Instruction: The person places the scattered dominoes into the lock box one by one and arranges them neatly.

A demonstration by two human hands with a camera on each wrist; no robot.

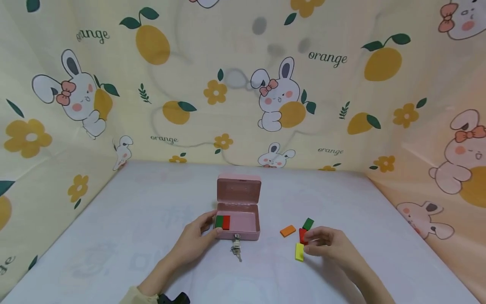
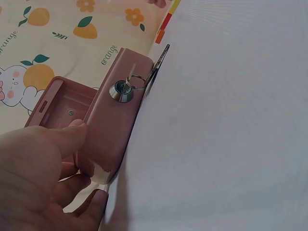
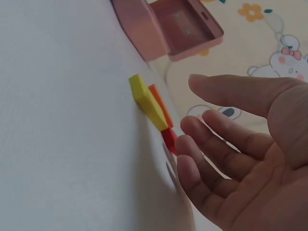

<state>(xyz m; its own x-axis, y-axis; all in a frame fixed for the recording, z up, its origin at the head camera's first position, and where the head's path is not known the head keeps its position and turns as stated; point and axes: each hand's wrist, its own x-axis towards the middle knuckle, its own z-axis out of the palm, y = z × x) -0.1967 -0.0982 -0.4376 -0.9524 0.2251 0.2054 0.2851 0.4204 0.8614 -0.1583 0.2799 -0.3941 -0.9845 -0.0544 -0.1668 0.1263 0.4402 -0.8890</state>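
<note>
A pink metal cash box stands on the table with its lid raised. Inside, at the left end, a green block and a red block lie side by side. My left hand grips the box's left end, thumb at the rim and fingers down the side. A key ring with keys hangs from the front lock. Loosely bent, the fingers of my right hand hover with nothing between them, right by a second red block and a yellow block.
Right of the box, an orange block and another green block lie near the red and yellow ones. The white tabletop ends at a patterned cloth backdrop on the far and side edges.
</note>
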